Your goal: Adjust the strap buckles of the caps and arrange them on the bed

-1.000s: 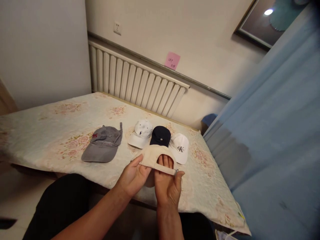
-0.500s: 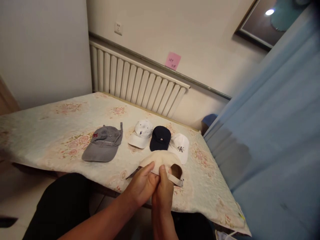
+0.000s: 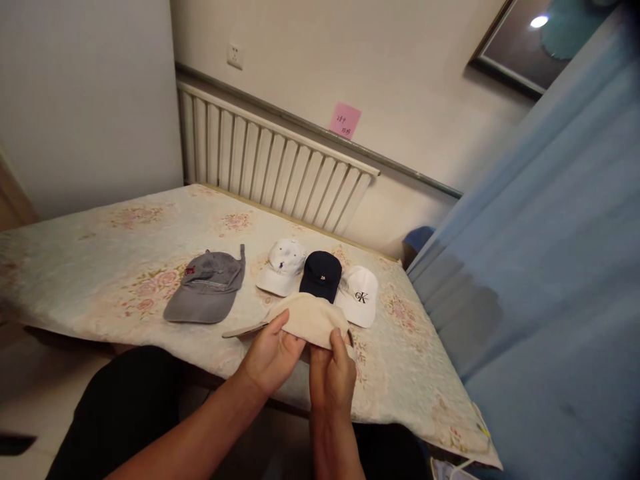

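Note:
A cream baseball cap (image 3: 307, 319) is held up in front of me, its brim pointing left. My left hand (image 3: 274, 353) grips the lower edge near the brim, thumb on the outside. On the right side of the same edge, my right hand (image 3: 336, 370) pinches the cap near its back strap. Behind it on the bed lie a white cap with a small dark logo (image 3: 284, 267), a navy cap (image 3: 321, 273) and a white cap with black letters (image 3: 361, 298). A grey cap (image 3: 207, 288) lies apart to the left, its strap sticking up.
The caps rest on a bed with a floral cover (image 3: 400, 373). A white radiator (image 3: 275, 160) runs along the wall behind it, below a pink note (image 3: 345, 120). Blue curtains (image 3: 540, 267) hang at the right, and a dark blue object (image 3: 419, 240) sits at the far corner.
My hands have moved apart along the cap's edge. The cream cap has turned and shifted left, so more of its brim shows and its back opening is mostly hidden.

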`<state>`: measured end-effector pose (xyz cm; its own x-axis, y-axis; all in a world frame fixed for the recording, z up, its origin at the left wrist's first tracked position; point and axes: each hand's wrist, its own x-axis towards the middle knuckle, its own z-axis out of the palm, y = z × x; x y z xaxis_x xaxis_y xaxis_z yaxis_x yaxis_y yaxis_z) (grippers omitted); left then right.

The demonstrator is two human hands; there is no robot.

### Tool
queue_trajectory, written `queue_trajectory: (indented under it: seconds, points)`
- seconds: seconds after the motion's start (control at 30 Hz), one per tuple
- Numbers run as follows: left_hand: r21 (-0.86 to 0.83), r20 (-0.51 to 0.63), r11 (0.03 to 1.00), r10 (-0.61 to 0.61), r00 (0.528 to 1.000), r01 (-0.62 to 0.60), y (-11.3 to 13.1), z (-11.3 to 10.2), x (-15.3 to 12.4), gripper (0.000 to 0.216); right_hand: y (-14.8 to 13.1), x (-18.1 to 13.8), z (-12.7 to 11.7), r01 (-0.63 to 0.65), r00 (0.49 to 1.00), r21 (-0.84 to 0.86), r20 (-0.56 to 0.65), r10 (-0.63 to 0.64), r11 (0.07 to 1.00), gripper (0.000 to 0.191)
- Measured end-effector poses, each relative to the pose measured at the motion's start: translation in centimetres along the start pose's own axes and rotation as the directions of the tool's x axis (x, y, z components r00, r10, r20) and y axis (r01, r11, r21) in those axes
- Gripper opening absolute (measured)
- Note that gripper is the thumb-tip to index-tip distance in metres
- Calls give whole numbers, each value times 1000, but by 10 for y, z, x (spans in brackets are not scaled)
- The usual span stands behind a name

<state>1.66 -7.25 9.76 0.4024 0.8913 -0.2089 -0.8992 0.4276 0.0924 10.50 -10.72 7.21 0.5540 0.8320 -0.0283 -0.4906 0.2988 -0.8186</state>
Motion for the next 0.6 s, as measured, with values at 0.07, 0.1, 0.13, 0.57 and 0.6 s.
queue_trajectory:
  seconds: [0.07,0.1,0.13,0.57,0.6]
  points:
    - [-9,12,1000,25,1000,-25,6,-3,3,47,-2,3,4,-29,997,121,70,20,992,41]
    - [-14,22,999,30,999,-30,9,-4,4,47,-2,4,6,-46,994,179,109,27,983,43]
    - [-19,34,999,32,999,-32,12,-7,6,47,-3,6,7,-64,989,227,145,32,972,44]
    - [-32,21,998,53,998,-52,10,-19,7,47,0,10,-4,-171,972,386,216,91,906,45]
    - [-20,21,999,49,999,-48,7,-19,5,47,0,6,-3,-174,970,398,227,87,901,46]
